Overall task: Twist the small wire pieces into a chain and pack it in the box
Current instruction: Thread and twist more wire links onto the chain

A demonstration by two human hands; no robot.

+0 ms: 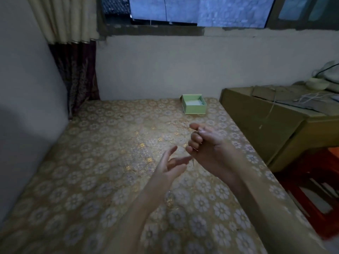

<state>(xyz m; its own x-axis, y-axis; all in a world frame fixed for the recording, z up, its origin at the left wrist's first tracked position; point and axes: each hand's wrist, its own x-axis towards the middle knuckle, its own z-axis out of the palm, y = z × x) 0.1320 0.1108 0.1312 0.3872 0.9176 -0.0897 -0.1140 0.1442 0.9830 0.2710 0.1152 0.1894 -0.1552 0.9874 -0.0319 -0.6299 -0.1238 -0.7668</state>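
Person's right hand point(203, 143) raised above the table, fingers curled tight into the palm, gripping a thin, golden wire chain point(194, 161); a short end hangs below the little finger, another bit shows near the thumb. How long the chain is, I cannot tell. Left hand point(171, 165) just beside it and lower, fingers straight and spread loosely, holding nothing, fingertips close to the dangling end. Small, pale green cardboard box point(194, 106), lid off, sits at the far edge of the table, well apart from both hands. Table covered with a gold-and-white floral tablecloth point(95, 162). Brown cardboard carton point(266, 125) stands to the right.
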